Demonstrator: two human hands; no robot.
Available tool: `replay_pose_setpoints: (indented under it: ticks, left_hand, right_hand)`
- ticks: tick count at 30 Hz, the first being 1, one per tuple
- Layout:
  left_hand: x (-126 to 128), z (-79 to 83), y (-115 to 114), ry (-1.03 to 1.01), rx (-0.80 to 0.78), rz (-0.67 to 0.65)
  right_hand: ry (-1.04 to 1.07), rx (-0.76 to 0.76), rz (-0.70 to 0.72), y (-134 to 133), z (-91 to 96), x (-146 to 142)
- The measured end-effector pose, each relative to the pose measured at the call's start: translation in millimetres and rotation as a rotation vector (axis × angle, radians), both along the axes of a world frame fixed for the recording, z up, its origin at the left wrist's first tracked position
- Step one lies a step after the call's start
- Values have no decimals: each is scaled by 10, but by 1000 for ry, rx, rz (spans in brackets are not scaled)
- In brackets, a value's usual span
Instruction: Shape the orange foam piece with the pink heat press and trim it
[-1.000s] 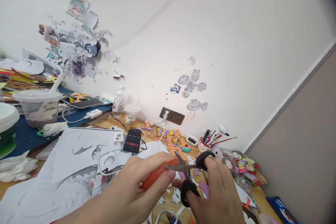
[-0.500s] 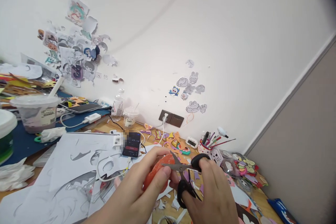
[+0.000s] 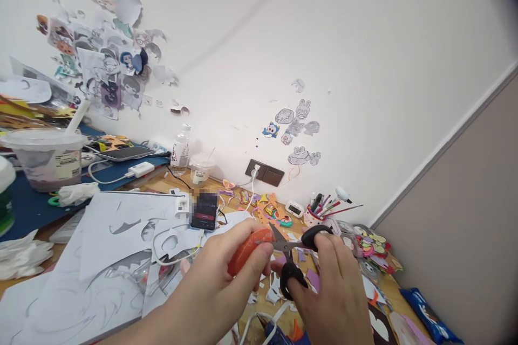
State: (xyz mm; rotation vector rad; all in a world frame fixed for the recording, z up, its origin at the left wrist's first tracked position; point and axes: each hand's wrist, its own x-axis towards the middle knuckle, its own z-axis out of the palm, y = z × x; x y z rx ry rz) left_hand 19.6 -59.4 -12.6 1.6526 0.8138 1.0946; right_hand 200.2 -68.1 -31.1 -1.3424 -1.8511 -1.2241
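Note:
An orange-red rounded piece [image 3: 245, 253] is gripped by my left hand [image 3: 220, 275], thumb on the near side and fingers behind it. What it is made of I cannot tell. My right hand [image 3: 334, 285] has its fingers through the black handles of a pair of scissors [image 3: 288, 248]. The scissors' blades stand apart, pointing left, and their tips are at the right end of the orange-red piece. Whether the blades touch it is unclear. Below the hands lie paper scraps [image 3: 274, 290] in white and purple.
White drawn sheets [image 3: 133, 232] cover the left side. Behind are a phone [image 3: 203, 211] with a cable, a pen cup [image 3: 312, 217] and a small clock [image 3: 294, 208]. Plastic cups [image 3: 46, 159] stand far left. A blue packet [image 3: 429, 315] lies at right. A dark-tipped tool [image 3: 265, 329] is in front.
My view has shifted a little. Both hands appear slightly farther right and higher. The orange-red piece has turned, so it looks narrower. The scissors' blades remain parted.

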Motion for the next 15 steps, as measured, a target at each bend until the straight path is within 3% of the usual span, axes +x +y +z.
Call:
replay_pose_setpoints:
  ticks: [9,15]
  left_hand:
    - [57,-104,56,4,123,88]
    - [58,-127,66,43,210,159]
  right_hand:
    - [241,-97,37,45,-96,-37]
    - [196,-79,97,51,-60,-42]
